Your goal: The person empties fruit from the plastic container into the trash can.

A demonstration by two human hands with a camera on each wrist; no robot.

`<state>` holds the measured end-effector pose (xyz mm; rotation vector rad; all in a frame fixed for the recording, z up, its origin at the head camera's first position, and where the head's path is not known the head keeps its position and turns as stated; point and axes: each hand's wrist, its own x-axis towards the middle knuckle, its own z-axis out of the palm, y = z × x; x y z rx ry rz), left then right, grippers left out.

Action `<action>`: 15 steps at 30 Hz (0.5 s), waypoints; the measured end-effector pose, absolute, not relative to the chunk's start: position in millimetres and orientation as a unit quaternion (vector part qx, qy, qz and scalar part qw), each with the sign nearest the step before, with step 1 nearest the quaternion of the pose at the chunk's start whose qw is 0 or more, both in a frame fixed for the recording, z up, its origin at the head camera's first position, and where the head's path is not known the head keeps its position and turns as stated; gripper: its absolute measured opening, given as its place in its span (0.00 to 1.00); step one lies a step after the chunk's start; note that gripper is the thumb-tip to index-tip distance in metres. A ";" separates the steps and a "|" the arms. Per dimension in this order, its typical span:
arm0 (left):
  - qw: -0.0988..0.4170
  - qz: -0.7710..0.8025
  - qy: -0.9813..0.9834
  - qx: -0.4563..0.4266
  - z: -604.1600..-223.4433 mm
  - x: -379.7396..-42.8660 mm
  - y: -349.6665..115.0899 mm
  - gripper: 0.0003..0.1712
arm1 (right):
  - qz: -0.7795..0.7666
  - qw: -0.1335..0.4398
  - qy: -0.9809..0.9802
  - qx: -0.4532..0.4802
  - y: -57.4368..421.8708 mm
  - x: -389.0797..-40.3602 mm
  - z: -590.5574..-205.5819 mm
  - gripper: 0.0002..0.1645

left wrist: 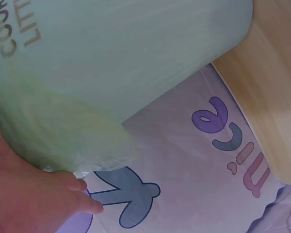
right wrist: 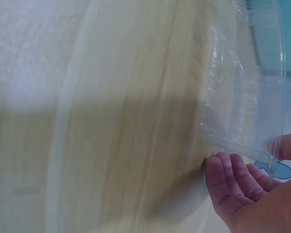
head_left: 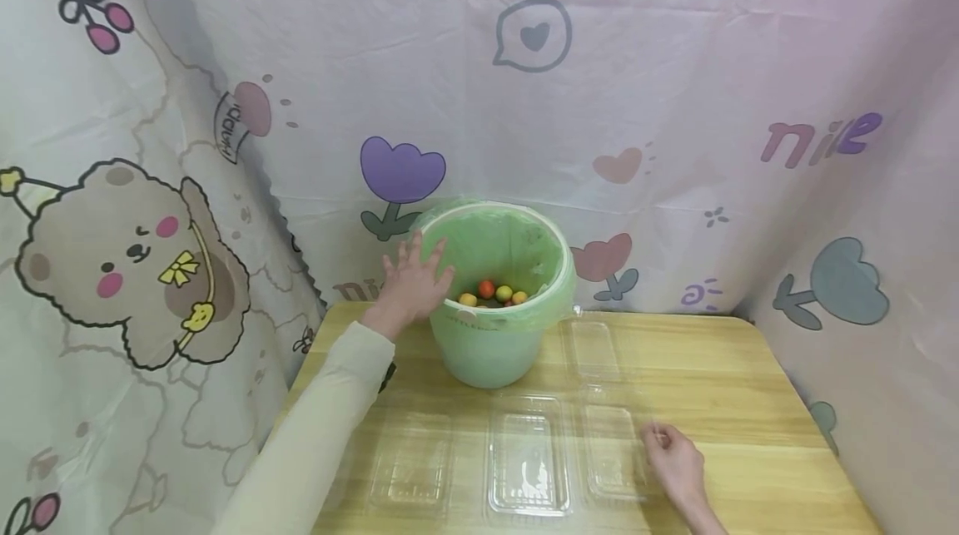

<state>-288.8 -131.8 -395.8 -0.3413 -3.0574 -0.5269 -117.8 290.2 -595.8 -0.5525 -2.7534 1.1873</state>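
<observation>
A pale green bucket stands at the table's back, lined with a thin green plastic bag folded over its rim. Several small round red and yellow fruits lie inside it. My left hand is at the bucket's left rim, fingers spread over the bag's edge. At the front right, my right hand pinches the edge of a clear plastic box between thumb and fingers. In the right wrist view, the box stands out from the fingertips, over the table.
Another clear plastic box sits at the front middle of the wooden table, with one more clear box to its left. A clear flat plastic piece lies right of the bucket. A patterned cloth hangs behind and at both sides.
</observation>
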 end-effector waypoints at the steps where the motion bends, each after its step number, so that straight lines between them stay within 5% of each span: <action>1: 0.010 -0.169 -0.979 -0.110 -395.8 -289.1 -132.5 0.42 | 0.386 0.047 -0.904 -0.178 290.8 -118.2 -595.1 0.25; 15: 0.017 -0.197 -0.975 -0.104 -378.0 -289.8 -162.7 0.44 | 0.357 0.064 -0.923 -0.128 324.2 -166.2 -525.7 0.29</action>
